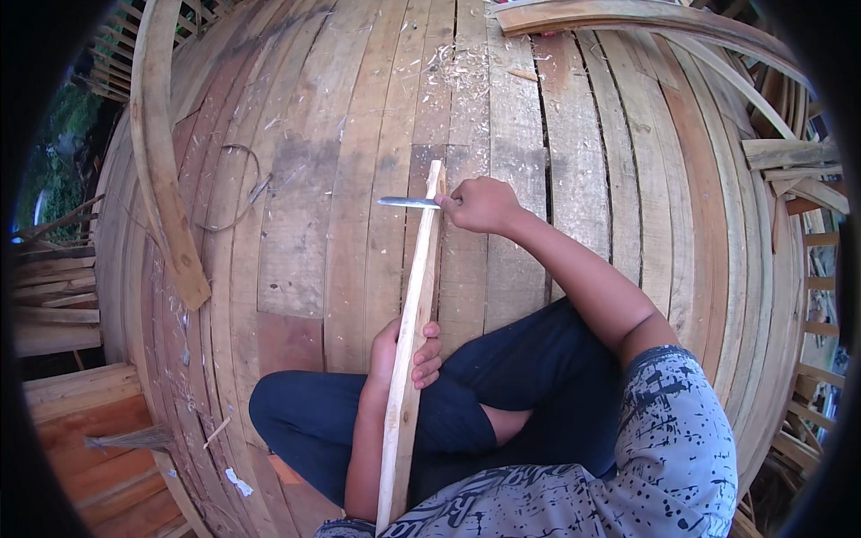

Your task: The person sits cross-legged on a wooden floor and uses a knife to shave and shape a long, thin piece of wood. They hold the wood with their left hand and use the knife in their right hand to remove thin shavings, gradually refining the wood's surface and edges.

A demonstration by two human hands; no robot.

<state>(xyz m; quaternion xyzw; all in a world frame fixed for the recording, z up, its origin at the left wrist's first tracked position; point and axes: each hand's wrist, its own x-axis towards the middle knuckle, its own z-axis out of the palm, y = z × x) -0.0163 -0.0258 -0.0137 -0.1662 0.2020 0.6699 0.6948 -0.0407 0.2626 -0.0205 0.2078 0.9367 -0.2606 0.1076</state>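
A long, pale wooden stick (418,296) runs from my lap out over the plank floor, tilted slightly to the right at its far end. My left hand (405,355) is closed around its lower half, with the fingers wrapped over the right side. Near the far end, my right hand (481,204) is closed on a knife, its handle hidden in the fist. The knife's blade (405,203) points left and lies across the stick, apparently touching its top face.
Curly wood shavings (462,72) litter the plank floor (377,117) ahead. A long board (163,170) lies at the left, and a curved beam (628,20) at the far right. A thin strip loop (256,184) rests left of the stick. Stacked timber (798,161) borders the right.
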